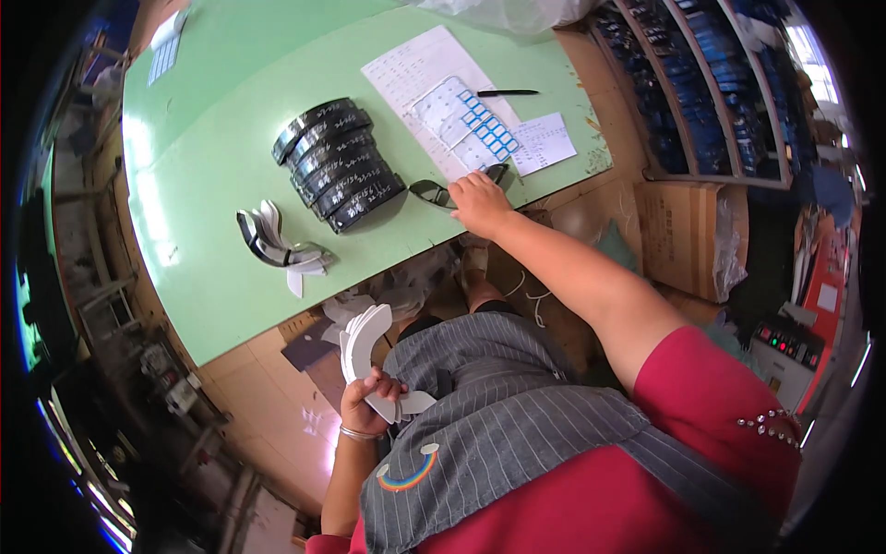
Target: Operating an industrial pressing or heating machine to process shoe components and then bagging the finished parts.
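My left hand point(369, 402) is closed round a small stack of curved white pieces point(365, 343), held off the table's near edge in front of my apron. My right hand point(480, 205) reaches over the table's near edge, its fingers bent over a thin curved black strip point(428, 192). One end of that strip shows left of the hand, the other beyond it by the papers. Left of it stand black curved bands in stacked bundles point(337, 166) with pale handwriting. Farther left lies a loose pile of curved white and black pieces point(275, 242).
On the green table point(212, 305) lie a printed sheet point(420, 60), a blue-and-white label sheet point(466, 120), a black pen point(508, 92) and a small paper slip point(551, 143). Shelves of dark goods point(711, 88) and a cardboard box point(678, 235) stand to the right.
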`<state>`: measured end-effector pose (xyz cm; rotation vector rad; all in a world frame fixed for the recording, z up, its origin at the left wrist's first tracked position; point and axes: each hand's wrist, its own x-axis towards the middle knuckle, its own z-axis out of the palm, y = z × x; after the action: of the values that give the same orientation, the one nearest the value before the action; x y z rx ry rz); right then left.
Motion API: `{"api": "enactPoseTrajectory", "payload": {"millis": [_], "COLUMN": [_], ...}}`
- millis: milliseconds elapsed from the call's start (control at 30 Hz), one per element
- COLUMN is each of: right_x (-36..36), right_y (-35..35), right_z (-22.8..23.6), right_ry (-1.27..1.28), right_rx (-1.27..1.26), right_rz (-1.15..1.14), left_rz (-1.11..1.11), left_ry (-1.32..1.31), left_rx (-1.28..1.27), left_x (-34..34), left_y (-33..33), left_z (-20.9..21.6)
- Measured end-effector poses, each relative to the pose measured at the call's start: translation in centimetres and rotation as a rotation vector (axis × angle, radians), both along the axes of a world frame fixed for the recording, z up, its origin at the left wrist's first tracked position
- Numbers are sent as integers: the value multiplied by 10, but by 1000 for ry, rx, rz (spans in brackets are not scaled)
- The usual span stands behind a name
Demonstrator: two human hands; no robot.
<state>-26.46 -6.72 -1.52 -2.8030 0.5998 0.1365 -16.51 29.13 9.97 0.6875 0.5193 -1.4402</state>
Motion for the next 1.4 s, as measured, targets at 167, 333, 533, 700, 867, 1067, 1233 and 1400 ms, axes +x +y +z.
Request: {"api": "enactPoseTrajectory", "payload": {"millis": [167, 333, 533, 700, 867, 1067, 1233, 1400], "right_x": [-22, -85, -94, -112, -89, -129, -174, -179], "right_y": [31, 98, 86, 85, 42, 55, 83, 86], "right_z": [42, 53, 34, -76, -145, -134, -34, 15], "right_ry": [-250, 77, 392, 74, -160, 28, 77, 143], "right_rx": [305, 1654, 2106, 1754, 1389, 1441, 1711, 1663], "right_rz": [44, -248, -961, -1403, -1491, -1209, -832, -735], "left_rz": [-3, -50, -204, -226, -268, -225, -146, 52], "left_ry": [37, 158, 295, -260, -107, -72, -145, 154], "left_rx": [-122, -320, -294, 305, 498, 543, 527, 438], "left_x": [-34, -69, -126, -176, -182, -175, -154, -141], "left_y": [-24, -84, -131, -121, -53, -29, -87, -134], "left_z": [-24, -58, -111, -162, -165, -186, -187, -191]}}
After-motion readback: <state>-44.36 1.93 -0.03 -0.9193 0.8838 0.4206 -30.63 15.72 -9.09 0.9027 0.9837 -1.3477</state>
